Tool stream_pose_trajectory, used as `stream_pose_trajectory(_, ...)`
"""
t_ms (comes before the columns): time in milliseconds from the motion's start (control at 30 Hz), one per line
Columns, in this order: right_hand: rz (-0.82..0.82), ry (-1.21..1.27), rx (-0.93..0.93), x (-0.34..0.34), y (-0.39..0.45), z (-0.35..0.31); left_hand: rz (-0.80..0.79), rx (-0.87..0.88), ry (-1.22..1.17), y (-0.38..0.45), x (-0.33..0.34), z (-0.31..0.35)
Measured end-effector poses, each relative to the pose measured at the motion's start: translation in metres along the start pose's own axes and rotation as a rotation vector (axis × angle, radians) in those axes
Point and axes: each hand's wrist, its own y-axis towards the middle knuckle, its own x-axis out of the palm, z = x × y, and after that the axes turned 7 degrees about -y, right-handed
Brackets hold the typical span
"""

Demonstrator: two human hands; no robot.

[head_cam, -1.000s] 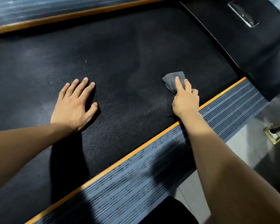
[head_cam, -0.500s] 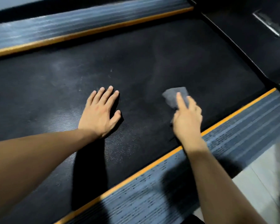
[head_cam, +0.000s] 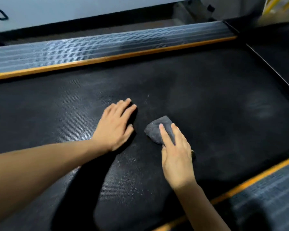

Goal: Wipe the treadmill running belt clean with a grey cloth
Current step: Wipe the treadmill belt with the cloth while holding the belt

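Observation:
The black textured running belt (head_cam: 207,100) fills most of the view, with pale dusty smears across it. A small folded grey cloth (head_cam: 154,129) lies on the belt near the middle. My right hand (head_cam: 175,154) presses it down with two straight fingers on top; the other fingers are hidden on the far side. My left hand (head_cam: 115,125) rests flat on the belt just left of the cloth, fingers straight and together, a little blurred.
Ribbed grey side rails with orange edging run along the far side (head_cam: 107,47) and the near right side (head_cam: 264,194) of the belt. A black motor cover (head_cam: 277,52) borders the belt at the right. A pale wall or panel lies beyond the far rail.
The view has swung left and up. My right hand has slid the cloth leftwards across the belt, away from the near rail and close to my left hand, which stays flat on the belt.

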Motion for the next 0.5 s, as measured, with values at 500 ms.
stream_pose_trajectory(500, 0.018, -0.059, -0.050, 0.028, 0.257, 0.010, -0.001, -0.092, 0.048, 0.020, -0.018, -0.071)
